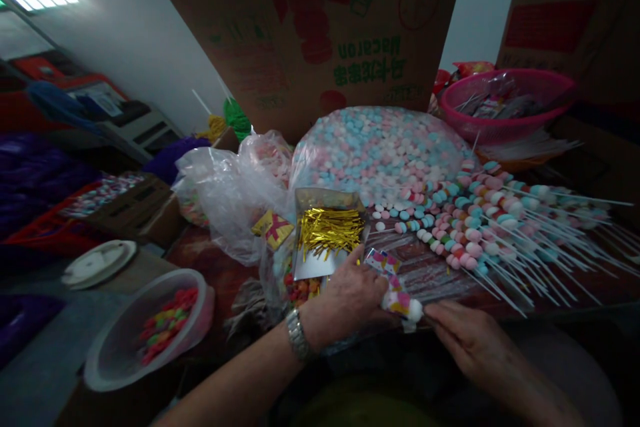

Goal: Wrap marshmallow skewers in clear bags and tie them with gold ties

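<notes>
From where I stand, the work is right at the near edge of the bench (220, 280). The left hand (353, 290) curls its fingers over a printed packet (397, 300), gripping it along its side. The right hand (463, 330) is at the packet's other end, its fingers held together, tips close to the white lump there — I can't tell whether they pinch anything. Just behind the left hand, a metal tray (307, 270) holds gold ties (333, 227); bare sweet skewers (470, 233) lie heaped toward the bench's right edge.

My reading is that the sleeve is being settled over a skewer. The next move seems to call for gathering its open end neatly — a steady left grip, then one tie for the neck.
</notes>
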